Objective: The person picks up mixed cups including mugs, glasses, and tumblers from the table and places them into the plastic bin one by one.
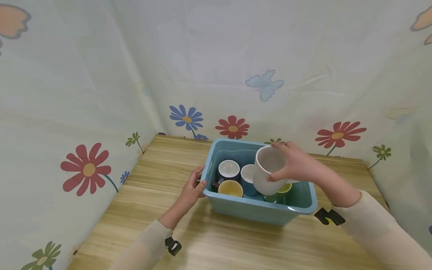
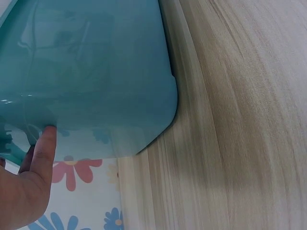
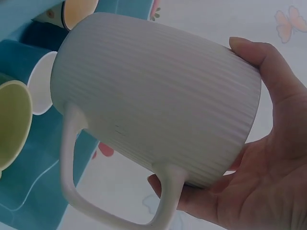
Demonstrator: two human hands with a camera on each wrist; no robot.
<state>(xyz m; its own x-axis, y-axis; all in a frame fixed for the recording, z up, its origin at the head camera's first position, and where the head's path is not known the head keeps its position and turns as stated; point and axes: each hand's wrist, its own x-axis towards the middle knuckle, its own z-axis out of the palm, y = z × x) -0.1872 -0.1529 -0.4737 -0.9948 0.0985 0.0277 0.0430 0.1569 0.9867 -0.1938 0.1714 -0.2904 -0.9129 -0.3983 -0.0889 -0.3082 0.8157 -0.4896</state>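
My right hand (image 1: 297,164) holds a white mug (image 1: 264,180) by its rim, thumb and fingers spread across the mouth end. Fine ribs cover the mug's side in the right wrist view, where its handle (image 3: 69,163) hangs free of the fingers. The mug is tilted over the right half of a blue plastic bin (image 1: 249,209). At the bin's left end, my left hand (image 1: 189,193) grips the rim, a digit (image 2: 45,148) pressing the outer wall. Inside stand a dark mug (image 1: 228,170), a yellow-lined mug (image 1: 230,188), a blue mug (image 1: 248,187) and a green mug (image 1: 274,198), partly hidden.
The bin stands on a wood-grain table (image 1: 162,161) near its back edge. Behind and at the sides hangs a pale cloth (image 1: 216,56) printed with flowers and butterflies. A black strap (image 1: 173,246) is on the left sleeve, another (image 1: 329,216) on the right.
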